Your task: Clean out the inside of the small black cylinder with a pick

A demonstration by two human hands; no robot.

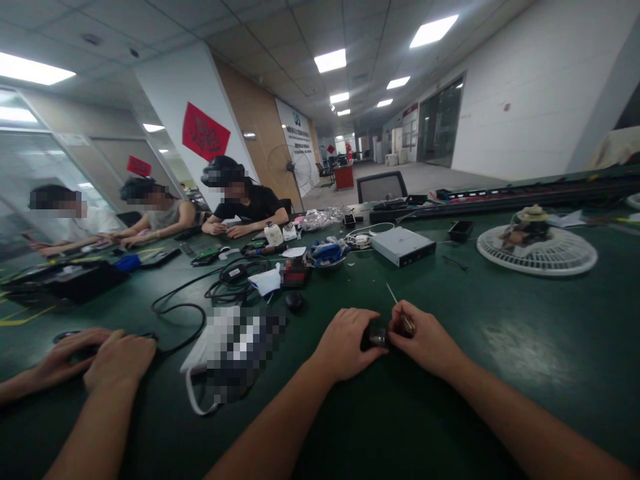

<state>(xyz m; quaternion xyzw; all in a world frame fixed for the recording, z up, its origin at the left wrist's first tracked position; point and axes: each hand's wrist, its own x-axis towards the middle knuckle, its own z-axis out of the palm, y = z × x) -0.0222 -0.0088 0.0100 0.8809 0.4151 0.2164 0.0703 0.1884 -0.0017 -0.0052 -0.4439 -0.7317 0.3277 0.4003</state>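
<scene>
On the green table (420,427), my left hand (343,343) is closed around a small dark part with a shiny, rounded metal-looking side (379,337); its exact kind is unclear. My right hand (423,337) grips a screwdriver (409,324) with an amber handle, its thin shaft slanting up and away to the left. The thumb and fingertips of that hand also touch the right end of the small part. Both hands rest low over the table, close together.
A co-worker's hands (117,360) lie at the left. Nearby are a blurred-out item with a white strap (200,407), a black mouse (294,302) and black cables (233,283). Farther back stand a grey disc drive (403,246) and a white fan grille (565,257). Several people sit beyond.
</scene>
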